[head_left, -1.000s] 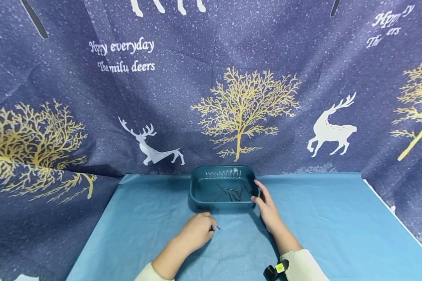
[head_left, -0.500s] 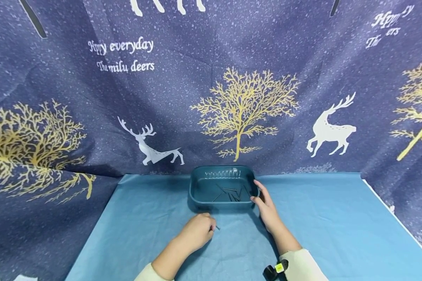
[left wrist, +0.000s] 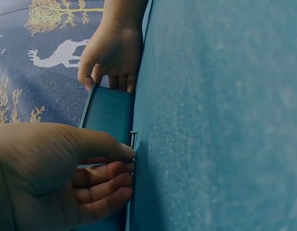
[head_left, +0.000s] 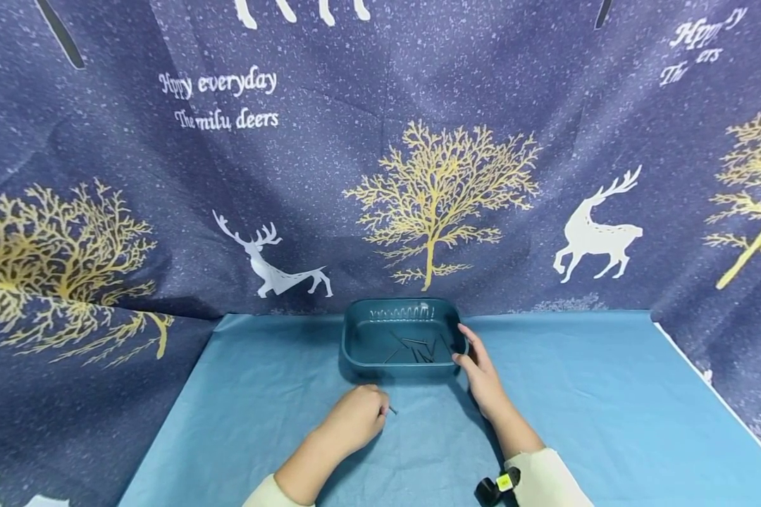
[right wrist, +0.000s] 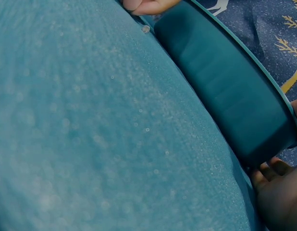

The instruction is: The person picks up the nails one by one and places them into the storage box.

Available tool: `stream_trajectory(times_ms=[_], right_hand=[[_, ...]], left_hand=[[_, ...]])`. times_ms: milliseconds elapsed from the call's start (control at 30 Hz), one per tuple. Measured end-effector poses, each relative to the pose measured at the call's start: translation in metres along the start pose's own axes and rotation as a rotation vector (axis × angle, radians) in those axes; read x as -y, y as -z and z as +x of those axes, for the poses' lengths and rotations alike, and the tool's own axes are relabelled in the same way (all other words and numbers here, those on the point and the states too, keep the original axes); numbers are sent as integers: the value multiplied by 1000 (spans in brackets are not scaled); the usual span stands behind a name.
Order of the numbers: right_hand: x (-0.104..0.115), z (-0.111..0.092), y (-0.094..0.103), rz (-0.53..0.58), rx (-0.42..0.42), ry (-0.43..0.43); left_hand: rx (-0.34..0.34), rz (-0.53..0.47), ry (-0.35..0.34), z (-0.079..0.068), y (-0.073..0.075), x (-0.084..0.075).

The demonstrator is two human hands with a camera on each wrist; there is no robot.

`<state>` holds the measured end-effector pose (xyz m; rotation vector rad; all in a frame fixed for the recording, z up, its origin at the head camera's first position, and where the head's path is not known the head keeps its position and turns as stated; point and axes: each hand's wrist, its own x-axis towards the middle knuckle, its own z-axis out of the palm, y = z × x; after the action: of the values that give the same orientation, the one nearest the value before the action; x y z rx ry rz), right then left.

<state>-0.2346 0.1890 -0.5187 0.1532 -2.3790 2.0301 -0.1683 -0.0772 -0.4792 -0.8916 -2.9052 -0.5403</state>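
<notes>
My left hand is low over the cloth in front of a teal plastic tray. Its thumb and fingertips pinch a thin nail, whose shank is mostly hidden by the fingers. The nail's round, flat head sticks out toward the right, close to the cloth, in the right wrist view. At the tray's right end my right hand grips the wall, thumb at the near corner and fingers round the side. Inside the tray several dark nails lie scattered.
Blue cloth covers the table. Right behind the tray hangs a dark blue curtain printed with deer and golden trees. A black strap device with a yellow label sits at my right wrist.
</notes>
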Motion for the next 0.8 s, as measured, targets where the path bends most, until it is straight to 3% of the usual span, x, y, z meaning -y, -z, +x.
stream_trajectory(times_ms=[300, 633, 800], right_hand=[[1, 0, -1, -1, 7, -6], [3, -1, -1, 7, 14, 10], [3, 0, 0, 3, 26, 6]], left_hand=[[-5, -25, 50, 0, -1, 1], [-51, -51, 29, -2, 5, 1], [-21, -48, 65, -2, 10, 0]])
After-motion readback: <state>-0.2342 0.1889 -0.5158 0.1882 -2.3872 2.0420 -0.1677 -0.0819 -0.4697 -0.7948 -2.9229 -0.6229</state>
